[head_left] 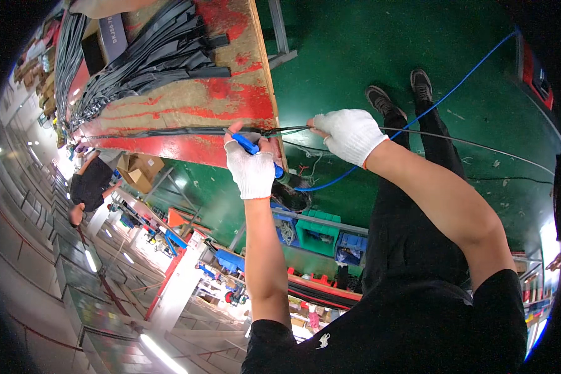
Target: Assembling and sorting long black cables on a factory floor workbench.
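Note:
My left hand point(250, 167), in a white knit glove, is closed around a blue-handled tool point(250, 146) at the corner of the red-painted wooden bench point(230, 93). A blue hose point(442, 100) trails from below that hand across the green floor to the upper right. My right hand point(350, 134), also gloved, pinches a thin black cable point(168, 132) that lies along the bench's near edge. Past my right hand the cable continues as a grey line point(480, 146) to the right. The tool's tip meets the cable between the two hands.
A heap of black strips point(149, 59) covers the bench top. Green point(318, 234) and blue bins point(352, 247) stand under a rack. Another person in black point(90, 184) works at the left near a cardboard box point(142, 171). A red machine point(533, 68) stands at the right.

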A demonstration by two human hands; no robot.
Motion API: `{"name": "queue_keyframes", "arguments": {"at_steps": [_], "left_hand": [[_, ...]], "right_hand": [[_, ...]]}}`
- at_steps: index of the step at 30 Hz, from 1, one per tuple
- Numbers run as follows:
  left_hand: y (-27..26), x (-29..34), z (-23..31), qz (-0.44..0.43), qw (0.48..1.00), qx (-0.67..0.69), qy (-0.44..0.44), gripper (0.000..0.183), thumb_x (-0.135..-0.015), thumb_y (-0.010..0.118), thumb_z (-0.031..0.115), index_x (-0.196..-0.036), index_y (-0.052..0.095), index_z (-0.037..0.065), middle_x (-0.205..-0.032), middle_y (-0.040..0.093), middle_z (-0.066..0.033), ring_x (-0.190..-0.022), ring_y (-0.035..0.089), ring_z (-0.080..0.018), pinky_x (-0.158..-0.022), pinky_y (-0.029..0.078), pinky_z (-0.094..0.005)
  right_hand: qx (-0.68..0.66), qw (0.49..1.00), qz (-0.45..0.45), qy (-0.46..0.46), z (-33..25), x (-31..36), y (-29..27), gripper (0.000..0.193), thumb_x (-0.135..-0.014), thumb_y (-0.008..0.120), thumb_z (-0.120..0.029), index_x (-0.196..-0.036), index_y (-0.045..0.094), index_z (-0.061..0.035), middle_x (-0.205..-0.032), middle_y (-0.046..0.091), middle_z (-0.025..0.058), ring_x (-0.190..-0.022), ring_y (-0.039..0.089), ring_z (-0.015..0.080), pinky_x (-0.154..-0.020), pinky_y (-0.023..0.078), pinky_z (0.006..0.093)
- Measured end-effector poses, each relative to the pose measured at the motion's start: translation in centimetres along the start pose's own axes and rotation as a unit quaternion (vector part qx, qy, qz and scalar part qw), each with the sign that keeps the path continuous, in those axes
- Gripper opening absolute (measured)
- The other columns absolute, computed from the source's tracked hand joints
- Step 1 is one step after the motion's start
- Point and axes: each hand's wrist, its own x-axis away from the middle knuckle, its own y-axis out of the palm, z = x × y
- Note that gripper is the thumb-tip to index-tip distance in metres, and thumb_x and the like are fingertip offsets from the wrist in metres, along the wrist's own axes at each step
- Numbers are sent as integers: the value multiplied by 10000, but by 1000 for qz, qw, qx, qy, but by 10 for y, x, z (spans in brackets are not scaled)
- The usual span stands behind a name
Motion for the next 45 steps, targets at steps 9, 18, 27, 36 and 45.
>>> {"name": "queue_keyframes", "arguments": {"at_steps": [9,18,27,36,45], "left_hand": [[2,8,18,16,999,20,-21,541,-842,692,-56,-1349,545,61,-957,697,-70,-840,668,-159,-788,557,-321],[9,8,19,29,999,-15,28,519,-844,671,-59,-1327,530,66,-932,680,-75,-778,668,-175,-729,560,-323],[27,8,29,106,985,-135,-8,548,-785,752,28,-1296,553,40,-981,686,-144,-872,706,-321,-815,567,-421],[41,11,20,182,960,-208,42,531,-772,751,54,-1265,554,74,-945,698,-152,-846,726,-320,-800,570,-439],[42,15,32,138,975,-176,5,492,-784,739,25,-1239,563,88,-933,699,-118,-850,713,-300,-827,571,-428]], "right_hand": [[32,999,30,4,-9,7,2,239,-1015,563,-224,-1180,731,-180,-935,749,126,-867,737,363,-728,577,518],[43,995,93,-18,-9,9,5,215,-924,565,-155,-1059,733,-145,-894,750,139,-828,747,378,-670,577,527],[2,997,72,12,-16,-5,13,194,-975,581,-231,-1002,719,-97,-920,753,161,-841,739,398,-712,580,540],[-24,996,-34,73,148,103,-56,333,-1059,565,-353,-1057,719,-57,-1017,720,223,-1015,682,444,-870,551,511],[10,994,66,81,218,233,-91,171,-969,720,-196,-957,721,-26,-863,690,214,-859,686,448,-701,536,495]]}}
